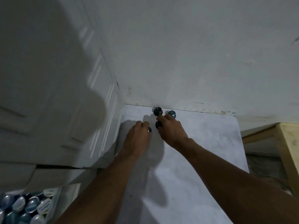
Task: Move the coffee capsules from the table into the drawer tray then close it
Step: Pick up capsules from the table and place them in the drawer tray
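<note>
A pale surface [202,151] is bounded by a white wall [194,62]; half hidden, a silvery capsule [149,130] is held in the left grip [139,133], a dark capsule [158,124] in the right grip [171,128]

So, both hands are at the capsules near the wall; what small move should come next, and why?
Probably lift both hands and bring them back to the drawer tray. The left hand holds a shiny capsule, the right hand grips a dark capsule. A black capsule and a blue capsule stand by the wall for later.
</note>
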{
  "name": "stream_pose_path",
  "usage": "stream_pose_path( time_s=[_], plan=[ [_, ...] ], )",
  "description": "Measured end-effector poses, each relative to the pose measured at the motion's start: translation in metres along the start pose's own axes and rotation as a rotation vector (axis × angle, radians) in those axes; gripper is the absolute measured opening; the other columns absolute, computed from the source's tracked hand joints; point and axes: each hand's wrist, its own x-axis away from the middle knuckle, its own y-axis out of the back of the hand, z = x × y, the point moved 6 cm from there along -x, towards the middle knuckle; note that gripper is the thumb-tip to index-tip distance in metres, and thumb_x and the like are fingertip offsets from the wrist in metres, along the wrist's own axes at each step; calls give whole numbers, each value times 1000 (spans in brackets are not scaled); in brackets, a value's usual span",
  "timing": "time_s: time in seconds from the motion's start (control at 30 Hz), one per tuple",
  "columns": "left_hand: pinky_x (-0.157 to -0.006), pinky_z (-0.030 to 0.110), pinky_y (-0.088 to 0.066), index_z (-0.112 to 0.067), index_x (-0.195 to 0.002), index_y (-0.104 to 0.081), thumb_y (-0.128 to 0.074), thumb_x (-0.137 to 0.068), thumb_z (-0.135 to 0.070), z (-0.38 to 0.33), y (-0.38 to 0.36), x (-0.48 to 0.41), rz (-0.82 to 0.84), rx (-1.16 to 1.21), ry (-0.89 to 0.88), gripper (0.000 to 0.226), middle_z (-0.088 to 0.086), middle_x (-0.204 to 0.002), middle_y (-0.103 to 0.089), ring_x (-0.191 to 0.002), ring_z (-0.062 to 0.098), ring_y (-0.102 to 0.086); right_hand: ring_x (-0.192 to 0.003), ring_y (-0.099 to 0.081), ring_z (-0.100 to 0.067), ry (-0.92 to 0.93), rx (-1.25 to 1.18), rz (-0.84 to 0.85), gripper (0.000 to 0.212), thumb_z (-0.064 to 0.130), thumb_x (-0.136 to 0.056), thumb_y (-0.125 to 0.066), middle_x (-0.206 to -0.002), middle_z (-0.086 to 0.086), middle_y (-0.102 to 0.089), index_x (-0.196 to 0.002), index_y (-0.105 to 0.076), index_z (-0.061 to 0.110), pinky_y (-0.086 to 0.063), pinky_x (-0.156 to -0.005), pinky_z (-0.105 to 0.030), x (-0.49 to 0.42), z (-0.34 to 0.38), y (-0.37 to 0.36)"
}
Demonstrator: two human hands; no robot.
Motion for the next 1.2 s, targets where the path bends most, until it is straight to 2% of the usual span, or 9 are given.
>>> stream_pose_path(
  time_s=[0.07, 0.2, 0.3, 0.43, 0.53, 0.63, 0.8, 0.97, 1.2],
  plan=[
    [-89, 32, -48, -20, -132, -48, -48, -97, -21, -9, 10, 14, -11, 38, -21, 35, 9, -121, -51, -106, 26, -57, -105, -57, -42, -16, -15, -21, 40, 9, -92, -43, -134, -17, -47, -131, -52, 14, -48, -85, -39, 16, -1, 11],
    [-83, 23, -46, -24, -133, -53, -49, -96, -15, -26, 34, 44, -95, 91, -3, 38, 9, -120, -48, -99, 22, -59, -112, -54, -38, -30, -69, -71, 24, 8, -87, -45, -135, -13, -44, -100, -64, 16, -40, -75, -28, 51, 3, 34],
    [-77, 20, -43, -21, -126, -58, -52, -93, -15, -39, 56, 78, -176, 180, 50, 35, 8, -118, -47, -95, 21, -59, -108, -53, -32, -11, -67, -158, 24, 8, -88, -49, -130, -11, -46, -105, -65, 11, -35, -75, -24, 87, 6, 54],
    [-87, 22, -45, -23, -121, -58, -66, -84, -21, -53, 75, 127, -276, 279, 50, 37, 7, -117, -45, -95, 20, -58, -95, -57, -30, 53, -104, -291, 22, 7, -86, -56, -115, -9, -49, -107, -62, 9, -48, -79, -30, 139, 16, 77],
    [-78, 16, -38, -22, -117, -56, -67, -84, -19, -58, 82, 164, -337, 293, 51, 36, 7, -114, -48, -88, 16, -53, -87, -60, -28, 65, -125, -356, 17, 11, -86, -59, -106, -7, -54, -102, -60, 12, -48, -76, -29, 176, 21, 84],
    [-70, 16, -33, -19, -111, -54, -65, -85, -22, -58, 89, 205, -398, 312, 66, 28, 5, -102, -50, -81, 11, -44, -86, -59, -27, 88, -136, -370, 17, 14, -86, -59, -103, -6, -55, -103, -58, 15, -43, -73, -25, 211, 30, 83],
    [-63, 24, -39, -20, -95, -51, -67, -81, -31, -41, 103, 260, -465, 346, 117, 24, 0, -86, -58, -77, 16, -55, -95, -60, -26, 181, -162, -352, 39, 16, -88, -59, -113, -8, -55, -126, -55, 18, -45, -83, -29, 248, 63, 75],
    [-52, 21, -34, -20, -82, -52, -66, -76, -30, -4, 131, 307, -573, 329, 209, 19, -3, -73, -61, -67, 16, -56, -78, -55, -24, 258, -193, -344, 28, 23, -86, -62, -99, -6, -51, -110, -48, 20, -39, -67, -25, 267, 119, 64],
    [-73, 29, -47, -19, -97, -57, -69, -73, -28, 79, 159, 348, -579, 361, 265, 29, 0, -90, -64, -85, 19, -61, -69, -50, -24, 328, -220, -372, 25, 26, -82, -65, -80, -4, -50, -83, -43, 15, -36, -60, -30, 275, 210, 38]
  ],
)
